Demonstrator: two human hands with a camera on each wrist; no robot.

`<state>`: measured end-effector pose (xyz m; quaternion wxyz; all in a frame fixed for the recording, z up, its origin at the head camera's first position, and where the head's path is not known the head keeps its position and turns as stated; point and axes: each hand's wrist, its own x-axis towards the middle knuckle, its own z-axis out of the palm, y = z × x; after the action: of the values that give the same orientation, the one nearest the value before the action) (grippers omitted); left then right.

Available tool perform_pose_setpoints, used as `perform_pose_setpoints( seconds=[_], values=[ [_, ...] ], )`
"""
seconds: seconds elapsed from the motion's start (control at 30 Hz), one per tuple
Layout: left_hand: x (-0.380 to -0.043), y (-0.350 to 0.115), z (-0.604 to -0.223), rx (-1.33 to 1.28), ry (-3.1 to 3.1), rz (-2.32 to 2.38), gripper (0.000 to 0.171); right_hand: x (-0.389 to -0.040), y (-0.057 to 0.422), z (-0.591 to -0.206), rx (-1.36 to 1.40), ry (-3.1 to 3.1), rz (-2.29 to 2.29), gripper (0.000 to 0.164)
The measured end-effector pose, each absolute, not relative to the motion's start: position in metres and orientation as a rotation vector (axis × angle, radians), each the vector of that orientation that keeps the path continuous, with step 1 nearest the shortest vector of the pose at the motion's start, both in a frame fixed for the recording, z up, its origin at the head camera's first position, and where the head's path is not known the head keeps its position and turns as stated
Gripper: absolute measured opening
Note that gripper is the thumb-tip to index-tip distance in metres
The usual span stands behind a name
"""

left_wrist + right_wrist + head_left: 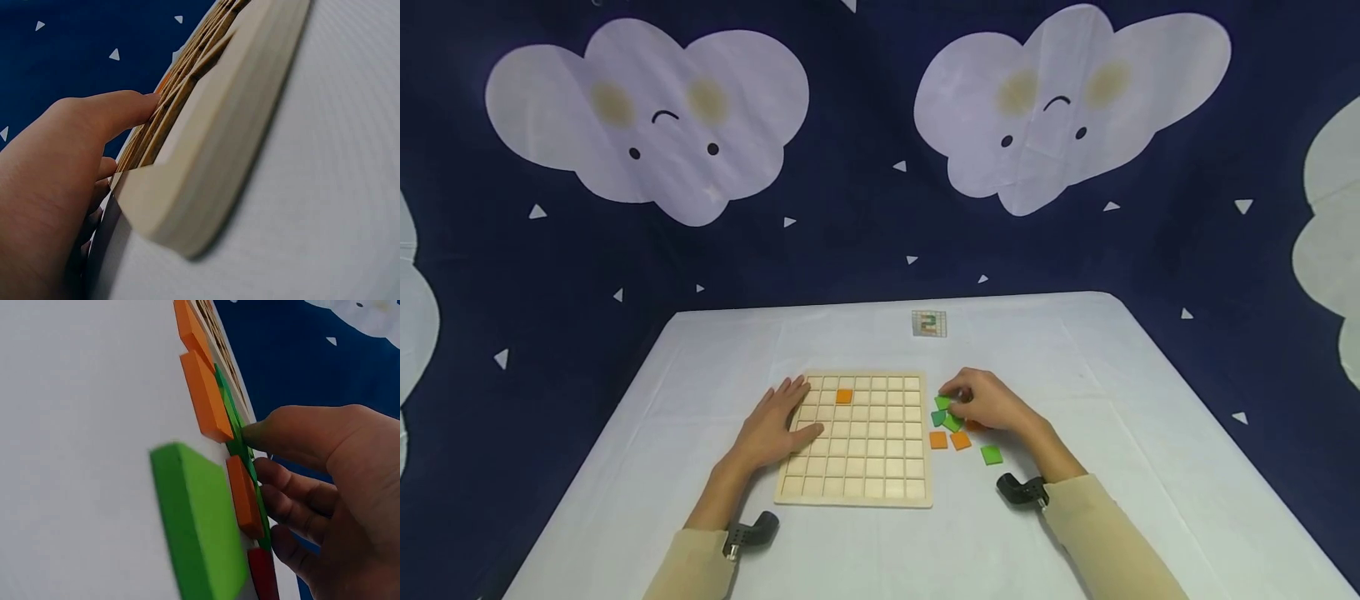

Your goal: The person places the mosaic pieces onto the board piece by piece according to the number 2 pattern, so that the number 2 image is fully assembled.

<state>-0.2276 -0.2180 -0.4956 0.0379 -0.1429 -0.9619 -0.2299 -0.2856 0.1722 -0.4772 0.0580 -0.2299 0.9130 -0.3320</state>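
Note:
A wooden grid board [854,503] lies on the table, with one orange tile [844,396] in an upper cell. My left hand [770,429] rests on the board's left side, fingers spread and thumb over the cells; the left wrist view shows its thumb [128,109] at the grid ridges. To the right of the board, my right hand [992,402] bends over a small pile of tiles. Its thumb and forefinger tips are right at a green tile [943,402]; I cannot tell whether they pinch it. A teal tile [938,418] and another green tile [952,422] lie just below.
Two orange tiles [938,440] lie near the board's right edge, and a green tile [992,455] sits nearer me. Partly under the right hand is an orange tile [975,427]. A small patterned card [928,323] lies at the back of the white table [1037,342].

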Motion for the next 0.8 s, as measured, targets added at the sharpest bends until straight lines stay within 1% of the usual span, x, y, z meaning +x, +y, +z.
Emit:
perform_pose_setpoints(
  seconds=[0.2, 0.37, 0.63, 0.8],
  values=[
    [-0.226, -0.219, -0.496, -0.436, -2.951, -0.702, 0.086, -0.285, 0.16, -0.477, -0.579, 2.869, -0.888, 0.028],
    [-0.227, -0.218, -0.496, -0.446, -2.956, -0.696, 0.086, -0.284, 0.159, -0.473, -0.531, 2.875, -0.823, 0.032],
    [-0.229, -0.219, -0.496, -0.437, -2.947, -0.708, 0.086, -0.282, 0.157, -0.468, -0.604, 2.851, -0.834, 0.035],
    [-0.228, -0.219, -0.497, -0.428, -2.956, -0.711, 0.085, -0.282, 0.155, -0.47, -0.585, 2.864, -0.826, 0.034]
  ],
)
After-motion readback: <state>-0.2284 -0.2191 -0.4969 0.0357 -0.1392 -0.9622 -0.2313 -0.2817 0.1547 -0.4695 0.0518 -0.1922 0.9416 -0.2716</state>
